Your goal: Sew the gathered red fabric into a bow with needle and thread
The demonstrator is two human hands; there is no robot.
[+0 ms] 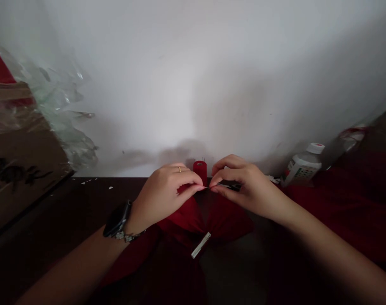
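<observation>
Left of centre in the frame, the left hand (165,190) wears a slim gold-coloured ring (179,169); below it sit a dark, square-cased watch (118,218) and a chunky silvery bracelet (128,237).

From where I stand, lighting is dim overall. The wall (154,76) is brightest near its middle, greying towards the upper corners. Broad, soft-edged shadows lie on it above the left hand (164,188) and right hand (245,182), consistent with light arriving from the person's side. The counter (87,212) and red cloth (181,216) sink to near black below. Small glints mark the plastic wrap (64,99). The thin strand (207,187) between the fingers (194,178) reads indistinctly; the box (24,148) appears stretched at the left edge.
</observation>
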